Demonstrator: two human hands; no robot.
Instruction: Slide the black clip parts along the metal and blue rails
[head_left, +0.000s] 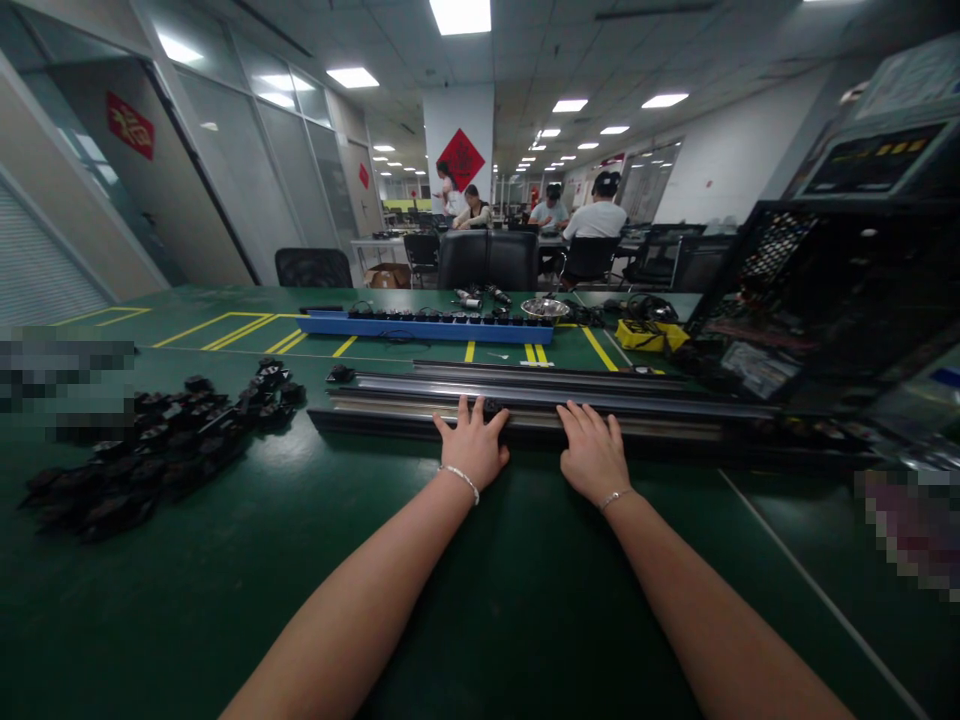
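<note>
Long black rails [375, 424] with shiny metal tracks lie side by side across the green table. My left hand [472, 447] rests on the nearest one, fingers spread apart. Beside its fingertips a small black piece [491, 405] sits in the track. Further along the same rail lies my right hand [595, 456], palm down with fingers stretched over the top edge. Neither hand is wrapped around anything. Another small black part [341, 373] is at the left end of the rails.
A heap of small black parts [169, 435] covers the table's left side. Behind the rails stand a blue strip holder [420, 329] with black pieces, a metal dish [544, 307] and a yellow box [651, 336]. A large black case [847, 270] rises at the right. Several people sit or stand far back.
</note>
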